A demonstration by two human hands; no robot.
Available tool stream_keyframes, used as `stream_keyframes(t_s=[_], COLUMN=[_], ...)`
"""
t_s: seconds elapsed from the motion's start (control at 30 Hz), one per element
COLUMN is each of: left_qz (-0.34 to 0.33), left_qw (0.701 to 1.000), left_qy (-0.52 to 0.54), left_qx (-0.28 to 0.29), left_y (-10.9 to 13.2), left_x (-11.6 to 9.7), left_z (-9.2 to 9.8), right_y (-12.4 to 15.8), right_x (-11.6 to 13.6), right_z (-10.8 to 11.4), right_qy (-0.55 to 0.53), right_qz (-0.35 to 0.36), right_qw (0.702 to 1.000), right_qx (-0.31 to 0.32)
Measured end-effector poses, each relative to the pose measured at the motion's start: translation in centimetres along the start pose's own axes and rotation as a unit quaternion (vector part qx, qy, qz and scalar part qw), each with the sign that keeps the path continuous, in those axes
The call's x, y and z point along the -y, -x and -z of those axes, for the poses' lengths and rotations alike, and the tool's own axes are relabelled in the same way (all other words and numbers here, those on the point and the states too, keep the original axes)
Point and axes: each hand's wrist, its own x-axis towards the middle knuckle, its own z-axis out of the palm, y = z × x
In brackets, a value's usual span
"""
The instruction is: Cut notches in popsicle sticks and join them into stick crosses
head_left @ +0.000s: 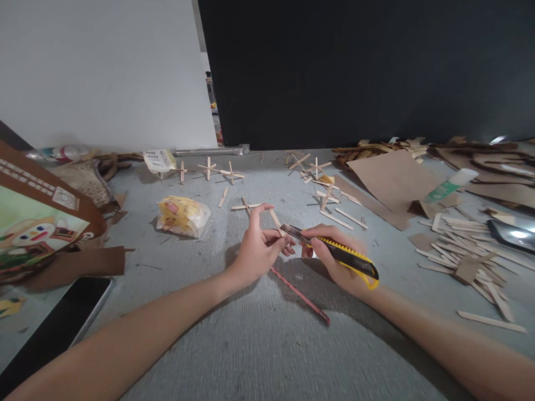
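Observation:
Between the thumb and fingers of my left hand (259, 242) is a wooden popsicle stick (275, 219), held tilted above the table. My right hand (334, 253) grips a black and yellow utility knife (343, 255). Its blade end meets the stick near my left fingertips; whether it cuts in cannot be made out. Beneath the hands a red twisted pencil (301, 296) lies on the grey table (251, 345). Just behind my left hand sits a small cross of joined sticks (240, 207), partly hidden by the fingers.
Several stick crosses (209, 168) stand along the back. Loose sticks (485, 262) pile up at right, near a glue stick (451, 185) and brown cardboard (388, 181). At left are a yellow-printed plastic packet (183, 216), a phone (58, 328) and a brown printed bag (42, 211).

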Motion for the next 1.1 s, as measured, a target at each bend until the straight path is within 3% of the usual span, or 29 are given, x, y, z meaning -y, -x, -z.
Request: stream_keyframes(t_s=[0.23, 0.6, 0.83, 1.1], left_qz=[0.013, 0.021, 0.009, 0.02], left_qw=[0.998, 0.996, 0.996, 0.997], left_qy=[0.06, 0.085, 0.092, 0.075], left_qx=[0.031, -0.006, -0.005, -0.007], left_y=[-0.3, -0.5, -0.7, -0.4], left_x=[-0.1, -0.1, 0.2, -0.3], left_z=[0.4, 0.2, 0.5, 0.1], right_y=[-0.3, 0.3, 0.4, 0.4], right_x=[-0.2, -1.4, -1.9, -2.1], right_z=[0.1, -0.8, -0.9, -1.3], right_qy=[-0.024, -0.108, -0.128, -0.124], right_qz=[-0.039, 0.021, 0.018, 0.06], right_qw=[0.999, 0.994, 0.991, 0.99], right_qx=[-0.016, 0.015, 0.026, 0.009])
